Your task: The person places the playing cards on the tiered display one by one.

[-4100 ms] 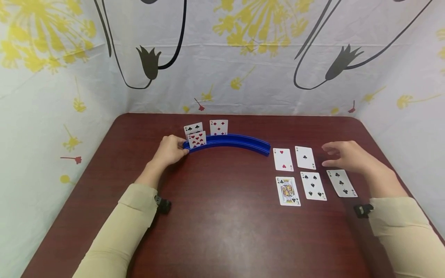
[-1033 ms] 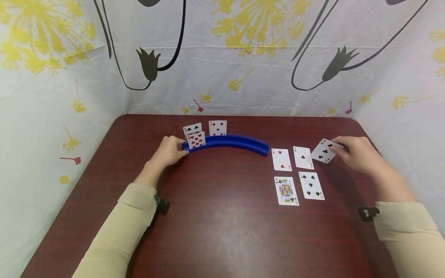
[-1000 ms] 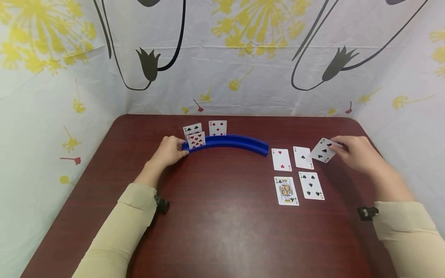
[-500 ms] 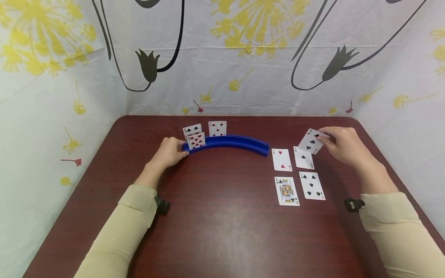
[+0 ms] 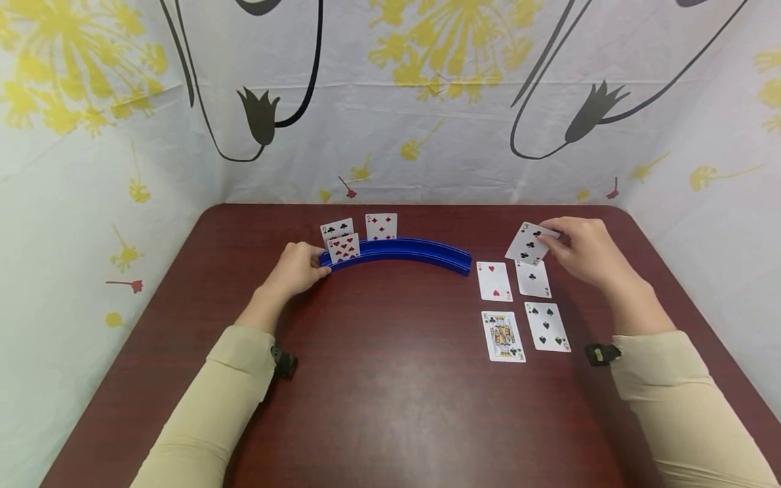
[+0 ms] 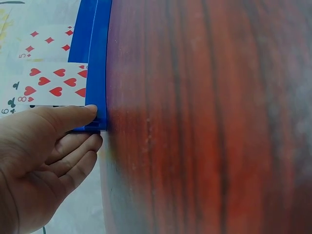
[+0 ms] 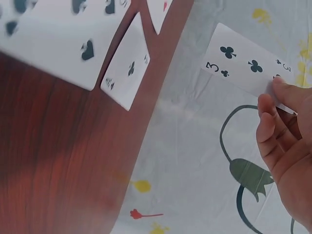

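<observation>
While aloft, right hand [image 5: 583,248] aslant

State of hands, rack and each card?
Blue rack: held at end
Left hand: gripping rack
Three of clubs: raised
Right hand: pinching that card
Eight of hearts: standing in rack
Six of clubs: standing, partly covered
Five of diamonds: standing in rack
Two of hearts: face up
Ace of clubs: face up
Five of spades: face up
King of clubs: face up

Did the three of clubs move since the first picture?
Yes: in the head view, the three of clubs moved up and left from beside the five of spades.
</observation>
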`<state>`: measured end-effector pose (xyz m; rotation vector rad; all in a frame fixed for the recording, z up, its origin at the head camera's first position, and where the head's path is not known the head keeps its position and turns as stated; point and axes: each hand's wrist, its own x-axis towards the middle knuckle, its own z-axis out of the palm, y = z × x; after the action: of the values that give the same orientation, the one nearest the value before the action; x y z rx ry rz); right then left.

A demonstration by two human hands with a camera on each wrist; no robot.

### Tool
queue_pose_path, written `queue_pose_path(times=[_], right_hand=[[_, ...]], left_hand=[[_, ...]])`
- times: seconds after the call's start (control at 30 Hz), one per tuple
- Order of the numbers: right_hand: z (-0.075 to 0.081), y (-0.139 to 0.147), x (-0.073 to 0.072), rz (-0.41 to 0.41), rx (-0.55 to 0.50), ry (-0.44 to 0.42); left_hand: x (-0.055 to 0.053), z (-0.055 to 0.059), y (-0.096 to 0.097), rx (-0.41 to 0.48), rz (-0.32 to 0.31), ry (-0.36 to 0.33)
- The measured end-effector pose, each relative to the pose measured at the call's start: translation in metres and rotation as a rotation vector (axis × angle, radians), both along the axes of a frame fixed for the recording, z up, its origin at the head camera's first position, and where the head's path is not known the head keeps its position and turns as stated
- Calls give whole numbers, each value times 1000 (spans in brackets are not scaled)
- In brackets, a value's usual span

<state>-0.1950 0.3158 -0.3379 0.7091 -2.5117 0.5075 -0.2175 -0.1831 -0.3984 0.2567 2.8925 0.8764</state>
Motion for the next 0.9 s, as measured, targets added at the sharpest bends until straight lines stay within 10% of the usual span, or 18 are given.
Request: queue_pose_path(times=[0.9], right_hand=[[6, -60, -13, 109, -45, -54]], left_hand=[[0, 0, -1, 3, -2, -6]])
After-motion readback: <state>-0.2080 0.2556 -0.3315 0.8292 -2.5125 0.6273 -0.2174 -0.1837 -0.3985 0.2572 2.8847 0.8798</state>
